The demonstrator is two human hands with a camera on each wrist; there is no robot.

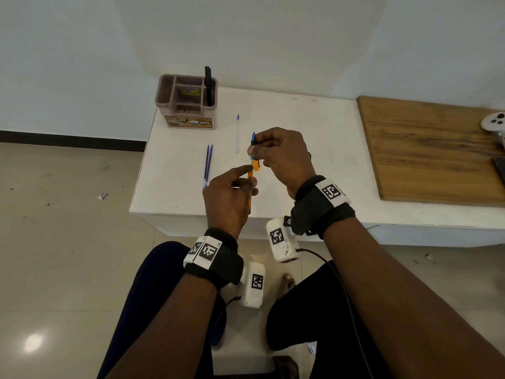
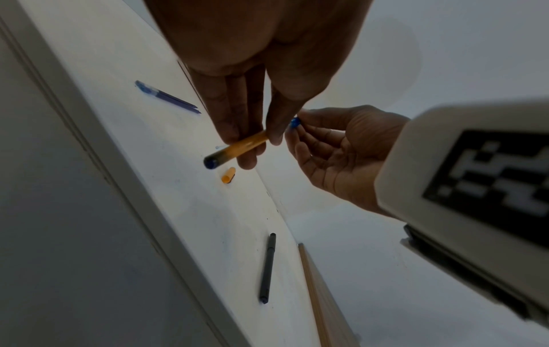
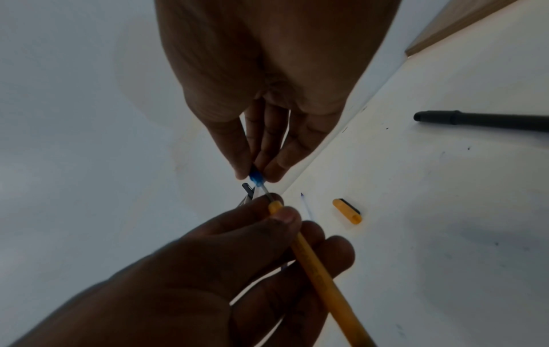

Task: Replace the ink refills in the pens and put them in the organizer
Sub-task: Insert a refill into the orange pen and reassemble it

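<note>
Orange plastic marked the pen barrel (image 1: 250, 175) that the left hand (image 1: 228, 199) gripped between thumb and curled fingers above the white table (image 1: 300, 127); the barrel pointed toward twelve o'clock, its dark blue end plug showing in the left wrist view; the right hand (image 1: 281, 157) pinched the blue tip section (image 1: 253, 139) of a refill between thumb and fingertips, just at twelve o'clock of the barrel's open mouth, and the right wrist view showed a thin clear refill tube (image 3: 264, 189) running from that blue tip into the barrel; how deep it sat inside could not be told. An orange cap (image 3: 347, 211) lay on the table close under the hands, at about three o'clock of the barrel mouth in the right wrist view; a black pen (image 2: 267, 265) lay flat on the table toward the right side, well apart from the cap. Two blue refills (image 1: 208, 164) lay side by side at nine o'clock of the hands; a single pale refill (image 1: 238, 134) lay at eleven o'clock of them. The brown organizer (image 1: 164, 91) stood at the far left corner of the table, at eleven o'clock, with one black pen upright (image 1: 208, 86) in its right compartment; a wooden board (image 1: 426, 149) rested at two o'clock.
</note>
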